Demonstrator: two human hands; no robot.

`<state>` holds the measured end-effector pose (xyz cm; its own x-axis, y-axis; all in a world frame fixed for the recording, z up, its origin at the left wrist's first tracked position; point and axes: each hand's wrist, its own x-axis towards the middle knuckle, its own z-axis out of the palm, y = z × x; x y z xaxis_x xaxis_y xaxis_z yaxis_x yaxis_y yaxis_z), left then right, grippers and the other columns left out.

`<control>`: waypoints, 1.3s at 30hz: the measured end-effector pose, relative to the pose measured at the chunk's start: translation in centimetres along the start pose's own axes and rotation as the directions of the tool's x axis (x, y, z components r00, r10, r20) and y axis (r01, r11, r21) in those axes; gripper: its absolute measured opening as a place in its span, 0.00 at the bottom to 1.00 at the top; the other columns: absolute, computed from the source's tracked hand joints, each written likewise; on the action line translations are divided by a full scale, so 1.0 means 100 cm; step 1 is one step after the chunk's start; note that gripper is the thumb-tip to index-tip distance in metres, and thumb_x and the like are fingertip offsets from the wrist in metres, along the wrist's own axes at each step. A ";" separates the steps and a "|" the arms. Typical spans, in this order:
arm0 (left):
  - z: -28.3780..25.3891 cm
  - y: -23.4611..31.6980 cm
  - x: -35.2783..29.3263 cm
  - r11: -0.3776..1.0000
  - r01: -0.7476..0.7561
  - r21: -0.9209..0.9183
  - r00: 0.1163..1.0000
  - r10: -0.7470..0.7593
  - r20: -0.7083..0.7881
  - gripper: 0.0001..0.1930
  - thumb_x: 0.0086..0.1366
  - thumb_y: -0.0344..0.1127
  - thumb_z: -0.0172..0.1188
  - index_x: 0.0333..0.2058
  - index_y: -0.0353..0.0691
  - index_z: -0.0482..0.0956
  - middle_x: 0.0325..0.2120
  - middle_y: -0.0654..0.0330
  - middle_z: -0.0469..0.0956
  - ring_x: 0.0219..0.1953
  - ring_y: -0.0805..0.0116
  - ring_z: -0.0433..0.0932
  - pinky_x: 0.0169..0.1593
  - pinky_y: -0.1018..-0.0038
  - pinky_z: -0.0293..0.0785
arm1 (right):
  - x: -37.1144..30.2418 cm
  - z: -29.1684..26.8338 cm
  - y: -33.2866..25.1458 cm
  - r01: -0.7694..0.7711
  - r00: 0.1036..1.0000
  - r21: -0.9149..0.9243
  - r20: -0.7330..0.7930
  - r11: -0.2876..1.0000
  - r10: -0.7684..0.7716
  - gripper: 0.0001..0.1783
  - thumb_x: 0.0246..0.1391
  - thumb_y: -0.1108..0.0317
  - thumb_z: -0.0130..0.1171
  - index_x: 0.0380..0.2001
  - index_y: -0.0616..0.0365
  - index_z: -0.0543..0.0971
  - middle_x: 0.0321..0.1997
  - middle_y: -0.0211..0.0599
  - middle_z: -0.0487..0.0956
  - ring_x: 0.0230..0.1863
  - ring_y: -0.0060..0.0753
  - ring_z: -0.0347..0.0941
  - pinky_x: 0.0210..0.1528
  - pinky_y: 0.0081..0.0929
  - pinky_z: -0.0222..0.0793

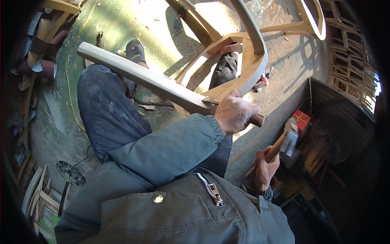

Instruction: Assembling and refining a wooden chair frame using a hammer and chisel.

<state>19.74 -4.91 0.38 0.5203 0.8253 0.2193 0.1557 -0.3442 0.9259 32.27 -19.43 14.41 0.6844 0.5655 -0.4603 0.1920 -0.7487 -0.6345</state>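
My left hand (pixel 235 113) is wrapped round a chisel (pixel 256 120), its brown wooden handle end poking out past the fist. The chisel's blade meets a long pale wooden bar (pixel 142 75), close to where the bar joins a curved wooden chair frame (pixel 248 79). This bar slants across my raised left knee. To the lower right, my right hand (pixel 266 168) grips a hammer (pixel 289 138) by its wooden shaft. The hammer's metal head is slightly blurred and stands apart from the chisel handle. My fingers hide most of the chisel handle.
A red and black power tool (pixel 261 82) lies on the floor beyond the frame. At right stands a dark metal bin (pixel 341 101) near a red box (pixel 300 119). Stacked wooden frames (pixel 351 61) fill the far right. Sanding belts (pixel 42 49) hang at left, near a yellow cord (pixel 68 81).
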 end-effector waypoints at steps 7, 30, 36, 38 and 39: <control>-0.002 -0.004 0.004 1.000 0.002 0.019 1.000 -0.002 0.009 0.07 0.56 0.39 0.66 0.27 0.48 0.76 0.22 0.61 0.80 0.30 0.59 0.83 0.42 0.63 0.68 | -0.014 0.024 0.015 -0.162 0.967 -0.085 0.183 0.983 0.175 0.09 0.54 0.78 0.60 0.33 0.56 0.69 0.23 0.29 0.72 0.16 0.21 0.67 0.19 0.22 0.65; 0.003 0.010 0.002 0.991 -0.007 -0.133 0.999 0.002 -0.037 0.12 0.51 0.43 0.72 0.29 0.49 0.78 0.24 0.63 0.79 0.29 0.60 0.81 0.40 0.62 0.70 | -0.020 0.030 -0.047 0.060 0.998 0.257 -0.034 0.965 -0.053 0.13 0.54 0.81 0.58 0.40 0.58 0.68 0.25 0.33 0.71 0.17 0.24 0.67 0.20 0.23 0.65; 0.000 0.013 0.008 0.982 0.069 -0.175 0.998 -0.071 -0.001 0.12 0.51 0.43 0.72 0.29 0.50 0.76 0.23 0.65 0.78 0.29 0.60 0.81 0.40 0.62 0.70 | -0.013 -0.006 -0.094 0.533 0.845 0.473 -0.343 0.702 -0.410 0.07 0.60 0.76 0.53 0.38 0.55 0.67 0.23 0.27 0.68 0.17 0.18 0.62 0.23 0.19 0.65; 0.001 0.018 0.010 0.985 0.061 -0.160 0.998 -0.061 0.002 0.12 0.52 0.43 0.71 0.28 0.50 0.76 0.22 0.65 0.78 0.28 0.61 0.81 0.40 0.62 0.70 | -0.009 -0.001 -0.052 0.468 0.880 0.274 -0.232 0.840 -0.415 0.06 0.58 0.75 0.56 0.35 0.56 0.68 0.24 0.27 0.70 0.18 0.19 0.63 0.23 0.20 0.65; 0.002 0.017 0.007 0.987 0.058 -0.151 0.998 -0.058 0.005 0.12 0.52 0.43 0.71 0.28 0.50 0.76 0.22 0.65 0.78 0.28 0.61 0.81 0.40 0.62 0.70 | -0.005 0.005 -0.023 0.387 0.919 0.065 -0.108 0.920 -0.379 0.06 0.56 0.75 0.58 0.33 0.57 0.70 0.26 0.28 0.71 0.19 0.19 0.65 0.24 0.20 0.66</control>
<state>20.50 -4.99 2.01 0.5142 0.8419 0.1636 0.0571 -0.2239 0.9729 31.13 -17.77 15.78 0.6322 0.7661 -0.1160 0.3952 -0.4476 -0.8021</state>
